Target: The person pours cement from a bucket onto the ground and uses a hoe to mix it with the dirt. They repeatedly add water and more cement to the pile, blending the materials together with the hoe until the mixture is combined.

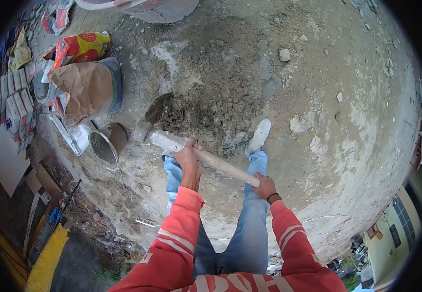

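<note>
My left hand (187, 156) is wrapped around the shaft of a shovel (225, 167), close to its pale, mortar-crusted socket. Near the opposite end of the shaft, my right hand (265, 187) is closed on the wood. The shovel slants across in front of my legs, its dark blade at the upper left against the edge of a heap of damp grey-brown mix (215, 104). Part of the blade's face is hidden by its angle. My shoe (258, 136) stands beside the heap on the right.
Left of the blade stands a dirty bucket (108, 143). Beyond it are an open paper sack (87, 90), a red and yellow bag (87, 47) and stacked blocks (14, 104). A large tub (164, 10) sits at the top. Stones (284, 55) dot the rough ground.
</note>
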